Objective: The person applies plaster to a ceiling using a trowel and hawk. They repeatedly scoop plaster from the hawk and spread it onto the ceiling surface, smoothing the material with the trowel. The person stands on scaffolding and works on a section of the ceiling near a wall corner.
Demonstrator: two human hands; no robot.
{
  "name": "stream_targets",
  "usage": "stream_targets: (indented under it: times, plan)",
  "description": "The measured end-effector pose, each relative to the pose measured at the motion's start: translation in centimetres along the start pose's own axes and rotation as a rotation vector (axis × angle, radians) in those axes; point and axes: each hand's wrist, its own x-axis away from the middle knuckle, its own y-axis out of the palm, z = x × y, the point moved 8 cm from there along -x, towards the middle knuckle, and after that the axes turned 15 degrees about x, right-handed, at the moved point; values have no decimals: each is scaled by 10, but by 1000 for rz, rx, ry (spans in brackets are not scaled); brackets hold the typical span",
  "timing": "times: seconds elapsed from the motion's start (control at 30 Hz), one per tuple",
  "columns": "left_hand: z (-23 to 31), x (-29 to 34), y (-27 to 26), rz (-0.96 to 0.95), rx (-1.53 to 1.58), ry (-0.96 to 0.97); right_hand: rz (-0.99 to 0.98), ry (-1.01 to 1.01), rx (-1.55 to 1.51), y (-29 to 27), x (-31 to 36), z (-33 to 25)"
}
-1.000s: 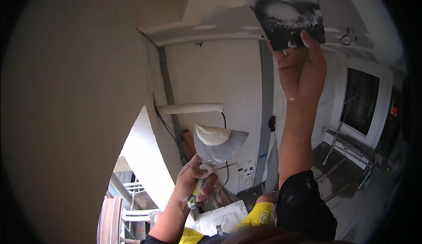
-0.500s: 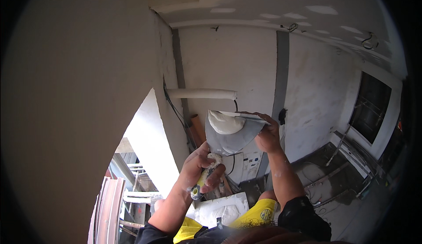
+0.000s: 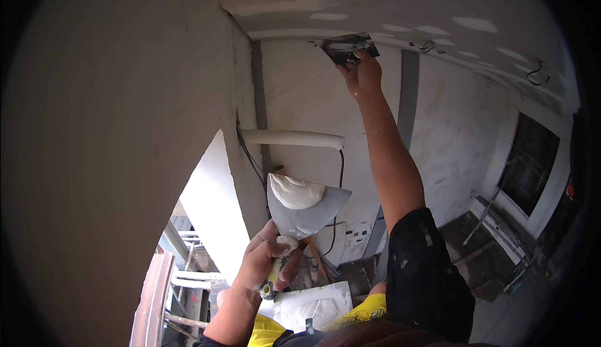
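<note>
My left hand [image 3: 263,260] is closed round the handle of a wide putty knife [image 3: 316,215], its grey fan-shaped blade facing up in front of me. A thick heap of white plaster [image 3: 295,192] lies on that blade. Stretched far forward and up, my right hand [image 3: 364,76] grips a flat plastering trowel [image 3: 349,45]. This trowel's dark, smeared face is near the line where the far wall meets the ceiling [image 3: 400,3]. Whether its edge touches the surface, I cannot tell.
A white pipe [image 3: 294,138] juts from the wall corner, with dark cables hanging near it. Below lies a white board [image 3: 313,303] with plaster on it. A bright opening [image 3: 210,203] and scaffold parts [image 3: 194,278] are on the left; a dark window [image 3: 529,162] is on the right.
My right hand has left the putty knife and swung up and forward with the trowel, toward the ceiling edge. My left hand has dropped slightly leftward with the plaster-loaded knife.
</note>
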Motion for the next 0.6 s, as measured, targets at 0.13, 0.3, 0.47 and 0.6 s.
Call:
stream_targets:
  times: [0.13, 0.3, 0.47, 0.6]
  plan:
    - [5, 10, -8, 82, -14, 15, -69, -20, -121, 44, -56, 5]
    - [12, 17, -12, 98, -19, 56, -77, -34, -146, 70, -85, -5]
    - [17, 19, -13, 138, -43, 71, -40, -64, -111, 80, -82, -21]
    - [15, 20, -11, 97, -31, 50, -47, -65, -100, 85, -63, -36]
